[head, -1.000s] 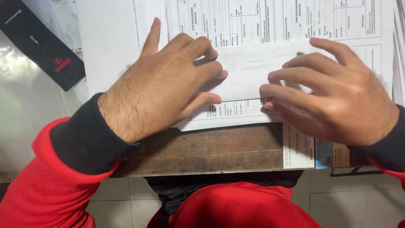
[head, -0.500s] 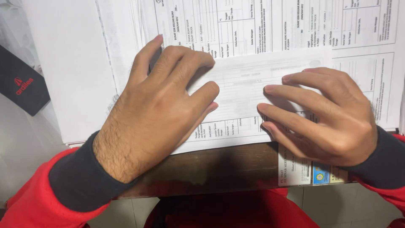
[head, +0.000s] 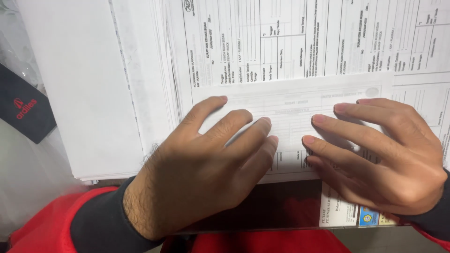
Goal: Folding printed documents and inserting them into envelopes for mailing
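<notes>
A folded strip of white printed paper (head: 290,100) lies across a stack of printed forms (head: 290,42) on a dark wooden desk (head: 290,204). My left hand (head: 211,164) lies flat on the strip's left part, fingers spread and pressing down. My right hand (head: 379,152) presses the strip's right part with its fingers stretched to the left. The fingertips of both hands nearly meet at the strip's middle. Both wrists wear black cuffs under red sleeves.
A second stack of blank white sheets (head: 79,89) lies to the left of the forms. A black strap with a red logo (head: 21,110) sits at the far left edge. Small printed stickers (head: 351,213) are fixed at the desk's front edge.
Both hands have slid toward me along the strip and flattened. The left fingers, curled before, now lie stretched out. The view has shifted, so the papers sit lower in the frame.
</notes>
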